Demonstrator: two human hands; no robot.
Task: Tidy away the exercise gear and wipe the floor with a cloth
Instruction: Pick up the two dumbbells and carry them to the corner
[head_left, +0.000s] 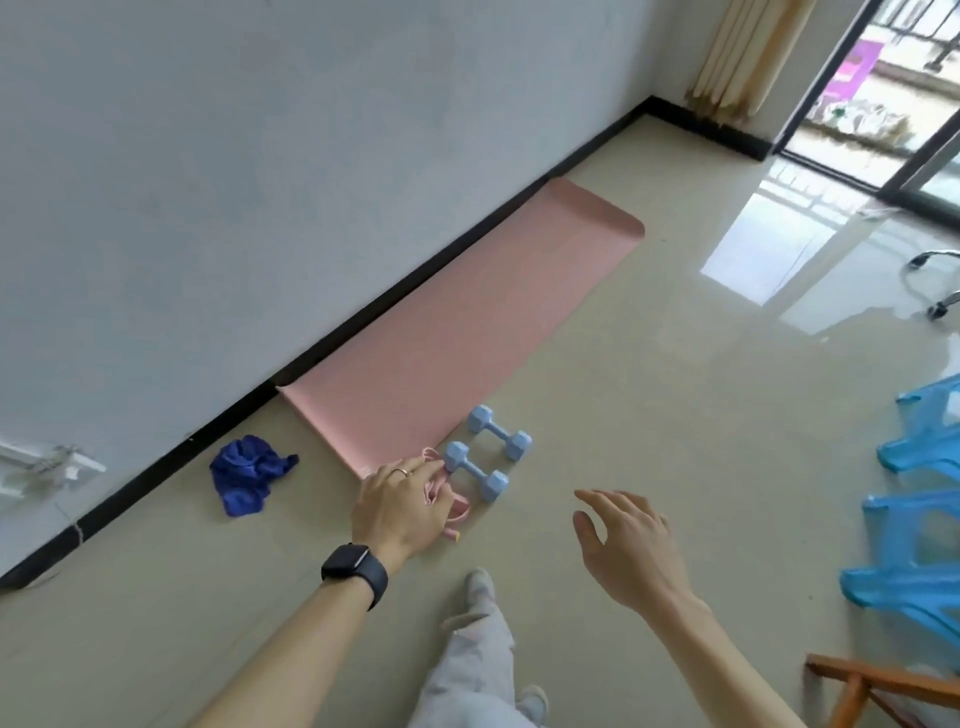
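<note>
Yoga mat (467, 322): pink, lying unrolled and flat on the tiled floor (649, 415), its long side running along the floor's wall edge against the black baseboard (415, 270).
Far dumbbell (500, 432): pale blue, hexagonal ends, lying on the floor just beside the mat's near corner.
Near dumbbell (476, 472): same kind, lying parallel to the far one and just beside it, one end touching or almost touching the band.
Resistance band (460, 512): pink, bunched in loops on the floor at the mat's near corner, partly hidden under the left hand.
Cloth (248, 475): dark blue, lying crumpled on the floor near the wall edge, apart from the mat's near end.
Left hand (400, 506): reaching down to the band, fingers curling round its loops and gripping them; wearing a ring (401, 472) and a black smartwatch (355, 571).
Right hand (628, 545): hovering above bare floor, fingers spread and relaxed, holding nothing.
Leg (478, 654): in pale trousers, standing between the two arms.
Plastic stools (914, 519): translucent blue, lying along the floor's right edge.
Wooden chair (872, 686): only part showing at the lower right corner.
Swivel chair base (935, 280): chrome, showing at the right edge.
Curtain (743, 57): cream, hanging in the far corner beside the sliding glass door (883, 104).
</note>
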